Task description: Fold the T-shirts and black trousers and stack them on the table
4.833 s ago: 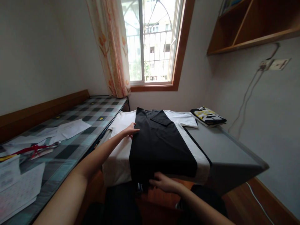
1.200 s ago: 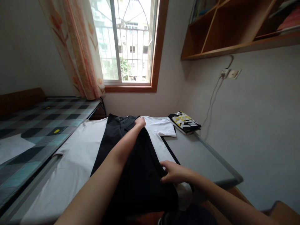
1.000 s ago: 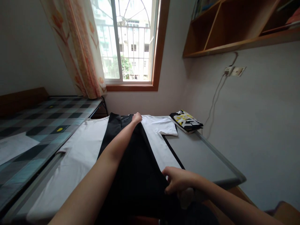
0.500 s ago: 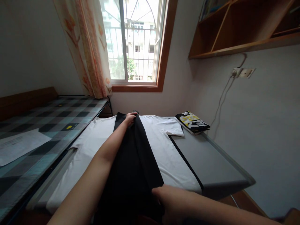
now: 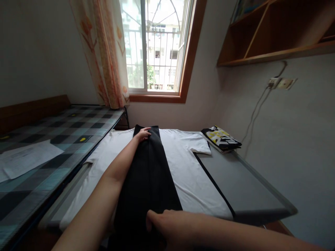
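Observation:
A long strip of folded black cloth [image 5: 154,167] runs away from me, narrowing toward the far end, on top of a white T-shirt [image 5: 188,174]. On the cloth's far end lies my left hand [image 5: 144,134], open, its fingers stretched out and pressing lightly on the surface. My right hand [image 5: 170,225] is at the near end, thumb and fingers closed at the cloth; the fingertips are partly hidden. The T-shirt is spread out beneath, short sleeves to both sides.
Underneath is a grey table [image 5: 251,184]. A folded black, white and yellow garment [image 5: 221,138] sits at its far right. To the left, a checked mattress [image 5: 86,122] holds papers [image 5: 31,158]. Shelves [image 5: 261,38] hang on the right wall.
My right hand has moved left, and the black cloth's right-hand flap now lies flatter. My left hand's fingers have straightened on the cloth. The view has shifted slightly.

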`<state>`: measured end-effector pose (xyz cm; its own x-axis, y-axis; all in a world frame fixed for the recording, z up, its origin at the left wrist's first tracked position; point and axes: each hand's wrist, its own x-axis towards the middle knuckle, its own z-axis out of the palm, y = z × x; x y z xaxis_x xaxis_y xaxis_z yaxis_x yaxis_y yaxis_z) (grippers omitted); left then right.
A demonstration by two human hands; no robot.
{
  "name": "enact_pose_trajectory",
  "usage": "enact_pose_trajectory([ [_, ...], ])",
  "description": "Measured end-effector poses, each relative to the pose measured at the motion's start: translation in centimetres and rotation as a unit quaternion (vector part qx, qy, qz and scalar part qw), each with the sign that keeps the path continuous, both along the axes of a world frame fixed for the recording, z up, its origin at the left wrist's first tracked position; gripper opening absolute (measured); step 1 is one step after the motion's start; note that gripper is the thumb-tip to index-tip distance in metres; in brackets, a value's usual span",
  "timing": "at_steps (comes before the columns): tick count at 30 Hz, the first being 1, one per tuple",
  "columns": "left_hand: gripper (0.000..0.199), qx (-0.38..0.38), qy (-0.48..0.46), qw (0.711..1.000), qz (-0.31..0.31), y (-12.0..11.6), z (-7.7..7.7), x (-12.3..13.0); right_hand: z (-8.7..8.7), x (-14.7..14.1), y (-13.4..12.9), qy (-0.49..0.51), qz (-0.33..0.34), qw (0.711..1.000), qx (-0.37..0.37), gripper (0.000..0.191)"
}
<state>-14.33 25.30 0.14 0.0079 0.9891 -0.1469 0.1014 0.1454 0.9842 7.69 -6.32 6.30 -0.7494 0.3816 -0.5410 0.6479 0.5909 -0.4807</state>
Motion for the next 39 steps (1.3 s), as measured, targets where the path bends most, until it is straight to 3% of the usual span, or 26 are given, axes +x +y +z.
enact_pose_trajectory([
  [5,0.048,-0.013,-0.039,0.998,-0.038,-1.8,0.6,-0.5,-0.5,-1.1,0.9,0.015,0.114,0.989,-0.09,0.029],
  [11,0.034,-0.05,-0.019,0.993,-0.105,-4.6,0.8,-0.5,0.8,-3.3,2.5,0.07,0.131,0.978,-0.147,0.015],
  [14,0.042,-0.029,0.047,0.995,-0.079,-5.1,0.7,-0.3,1.4,-4.8,3.0,0.076,0.158,0.967,-0.185,0.009],
  [17,0.059,0.002,0.088,0.996,-0.022,-5.0,0.5,-0.2,0.7,-6.2,2.8,0.032,0.188,0.951,-0.243,0.008],
  [20,0.065,0.003,0.099,0.995,-0.006,-4.9,0.2,-0.2,-0.8,-6.9,2.2,-0.048,0.186,0.939,-0.285,0.013],
  [22,0.064,0.002,0.104,0.995,0.003,-4.7,0.1,-0.2,-1.5,-6.9,2.1,-0.083,0.164,0.932,-0.311,0.021],
  [25,0.06,-0.002,0.106,0.994,0.012,-4.3,0.3,0.0,-1.2,-6.2,3.7,-0.07,0.125,0.936,-0.32,0.041],
  [28,0.051,-0.004,0.103,0.994,0.017,-3.7,0.5,0.3,-0.1,-4.7,7.9,-0.004,0.047,0.963,-0.264,0.049],
  [30,0.044,-0.002,0.107,0.994,0.029,-3.2,0.6,0.4,0.3,-3.5,11.7,0.05,-0.052,0.984,-0.16,0.047],
  [31,0.041,0.001,0.112,0.993,0.038,-2.9,0.5,0.5,0.2,-2.9,13.7,0.076,-0.101,0.989,-0.073,0.043],
  [33,0.037,0.014,0.129,0.99,0.056,-2.3,0.3,0.6,-0.5,-1.7,17.5,0.12,-0.183,0.965,0.146,0.033],
  [35,0.036,0.03,0.153,0.986,0.064,-1.7,0.1,0.8,-1.8,-0.7,20.5,0.129,-0.229,0.923,0.282,0.037],
  [39,0.032,0.04,0.181,0.981,0.061,0.0,0.0,1.1,-5.6,0.2,23.2,0.112,-0.28,0.878,0.371,0.05],
])
